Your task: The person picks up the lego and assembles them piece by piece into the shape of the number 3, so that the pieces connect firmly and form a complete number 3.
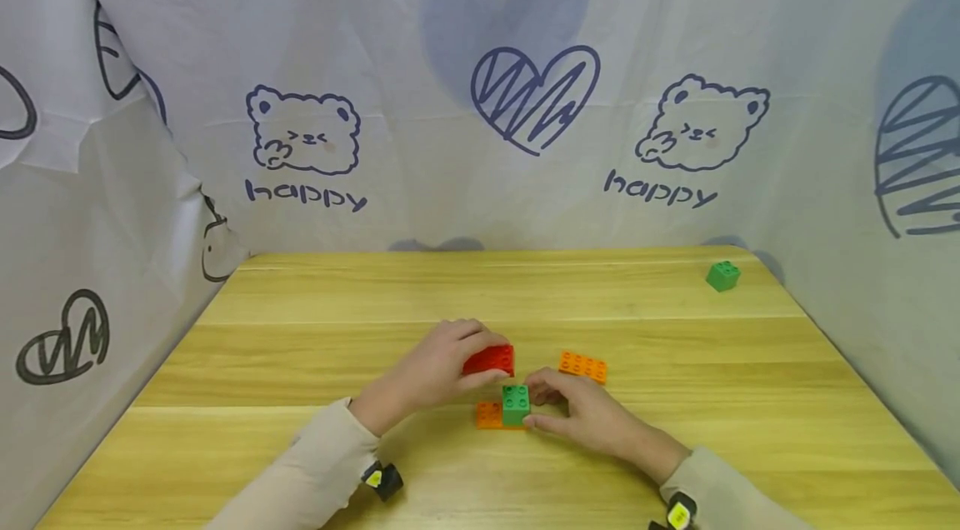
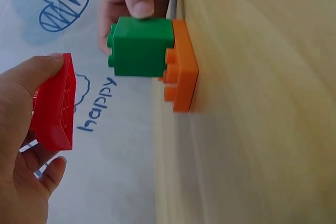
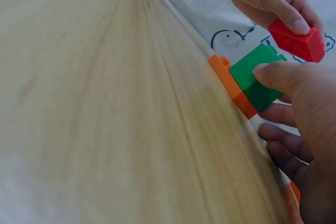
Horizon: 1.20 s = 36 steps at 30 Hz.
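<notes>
My left hand (image 1: 450, 355) grips a red building brick (image 1: 491, 360) between thumb and fingers, raised above the table in the left wrist view. The red brick (image 3: 299, 41) has its studs turned away from the right wrist view. On the table, a green brick (image 1: 516, 405) with studs on top sits on the right part of a flat orange brick (image 1: 489, 416); the orange studs to its left show. My right hand (image 1: 592, 413) pinches the green brick from the right, thumb on its near face in the right wrist view. Its other fingers are loosely curled.
A second flat orange brick (image 1: 583, 367) lies just beyond my right hand. Another green brick (image 1: 723, 276) stands near the far right corner of the wooden table (image 1: 300, 297). A white printed cloth (image 1: 420, 180) hangs around the back and sides.
</notes>
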Available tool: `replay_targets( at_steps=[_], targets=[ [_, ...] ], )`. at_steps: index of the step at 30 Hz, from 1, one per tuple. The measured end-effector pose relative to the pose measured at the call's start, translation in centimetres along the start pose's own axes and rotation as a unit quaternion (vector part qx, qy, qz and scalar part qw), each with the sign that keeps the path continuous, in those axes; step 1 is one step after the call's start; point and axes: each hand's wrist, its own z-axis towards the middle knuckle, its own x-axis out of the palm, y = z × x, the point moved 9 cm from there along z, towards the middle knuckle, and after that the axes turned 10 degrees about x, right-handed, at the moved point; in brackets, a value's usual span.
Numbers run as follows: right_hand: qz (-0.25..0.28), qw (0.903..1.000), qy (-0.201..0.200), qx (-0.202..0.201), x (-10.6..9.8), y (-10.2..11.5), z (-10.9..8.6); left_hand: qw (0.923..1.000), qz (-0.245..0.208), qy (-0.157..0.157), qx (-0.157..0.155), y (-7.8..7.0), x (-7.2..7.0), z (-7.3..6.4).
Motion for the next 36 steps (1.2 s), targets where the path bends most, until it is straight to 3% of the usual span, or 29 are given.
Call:
replay_targets(
  at_steps=[8,25,36],
  targets=[
    [0.004,0.9999,-0.005,-0.014,0.0,0.1,0.0,0.9994,-0.029,-0.002,0.020,-1.0,0.9,0.2],
    [0.019,0.9997,0.008,-0.013,0.0,0.4,-0.1,0.9967,-0.045,0.067,-0.008,-1.8,3.1,-0.3],
    [0.020,0.9996,0.004,-0.017,0.1,0.1,0.0,0.9983,-0.033,0.047,0.005,-2.2,3.2,-0.4]
  ],
)
